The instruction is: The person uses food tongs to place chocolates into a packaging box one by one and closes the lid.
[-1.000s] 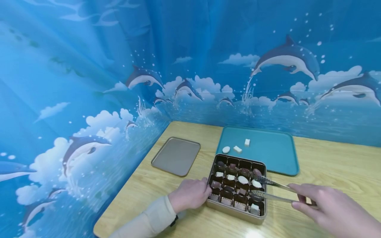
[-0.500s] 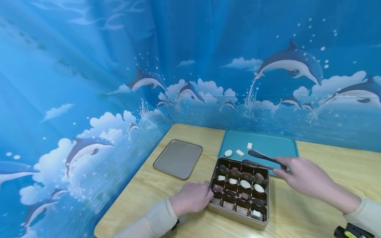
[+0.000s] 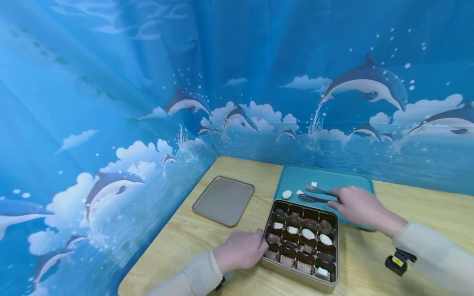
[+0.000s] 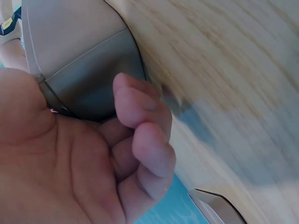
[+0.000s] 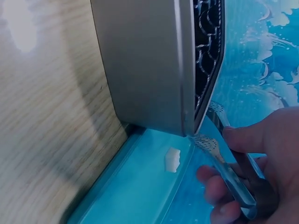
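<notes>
My left hand [image 3: 242, 248] grips the left side of a bronze tin box [image 3: 296, 275]; in the left wrist view its fingers curl by the tin's corner. A dark divided insert in the tin holds brown and white chocolates, with a white chocolate [image 3: 323, 272] in the front right compartment. Metal serving tongs [image 3: 312, 199] are in my right hand [image 3: 357, 205], thumb on one arm and fingers along the other. Their perforated tips stand apart over the teal tray [image 3: 355, 183], overlapping a white block [image 3: 299, 192] and near a white cube [image 3: 314, 184].
On the tray's left part lies a white egg-shaped piece [image 3: 286, 194]. A flat bronze lid-like plate [image 3: 224, 201] rests on the wooden table [image 3: 177, 242], left of the tin. A blue dolphin-print curtain [image 3: 237, 82] stands behind and along the left.
My right hand has moved the tongs from over the tin's right side back and across to the white pieces on the tray. The left hand keeps its place at the tin.
</notes>
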Available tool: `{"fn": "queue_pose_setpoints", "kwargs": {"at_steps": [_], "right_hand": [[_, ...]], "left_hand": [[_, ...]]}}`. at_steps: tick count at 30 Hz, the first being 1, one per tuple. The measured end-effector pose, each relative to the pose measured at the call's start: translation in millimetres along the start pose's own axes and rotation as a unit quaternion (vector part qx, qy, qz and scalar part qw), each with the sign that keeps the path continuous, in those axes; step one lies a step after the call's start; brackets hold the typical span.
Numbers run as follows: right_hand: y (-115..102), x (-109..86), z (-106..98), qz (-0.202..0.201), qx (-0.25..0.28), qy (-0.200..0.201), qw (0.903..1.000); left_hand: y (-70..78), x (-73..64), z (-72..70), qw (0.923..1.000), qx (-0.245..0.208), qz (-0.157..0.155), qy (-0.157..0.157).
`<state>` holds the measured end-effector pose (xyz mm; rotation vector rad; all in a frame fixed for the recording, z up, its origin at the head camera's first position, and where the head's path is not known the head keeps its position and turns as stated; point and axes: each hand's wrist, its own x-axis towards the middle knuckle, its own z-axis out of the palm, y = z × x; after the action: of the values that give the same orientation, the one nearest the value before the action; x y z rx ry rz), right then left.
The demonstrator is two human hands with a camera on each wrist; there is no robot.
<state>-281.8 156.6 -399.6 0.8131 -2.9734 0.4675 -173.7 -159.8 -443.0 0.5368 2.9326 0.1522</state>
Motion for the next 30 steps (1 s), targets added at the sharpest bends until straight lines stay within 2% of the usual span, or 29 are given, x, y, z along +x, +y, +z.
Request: {"fn": "queue_pose_setpoints", "kwargs": {"at_steps": [9,13,23,30], "right_hand": [[1.4,8.8,12.5,-0.004,0.007,-0.021,0.9998],[0.0,9.2,13.6,-0.012,0.006,-0.015,0.9998],[2.0,10.9,11.1,-0.002,0.003,0.0,1.0],[1.3,3.5,1.2,-0.006,-0.002,0.019,0.9998]], "left_hand": [[2.2,-2.3,1.4,1.0,0.0,0.002,-0.004],[1.1,-1.8,2.1,1.0,0.002,0.008,0.002],[0.4,-1.1,-0.2,0.9999,0.004,0.009,0.006],[-0.2,-1.7,-0.7,0.9999,0.006,0.008,0.005]]}}
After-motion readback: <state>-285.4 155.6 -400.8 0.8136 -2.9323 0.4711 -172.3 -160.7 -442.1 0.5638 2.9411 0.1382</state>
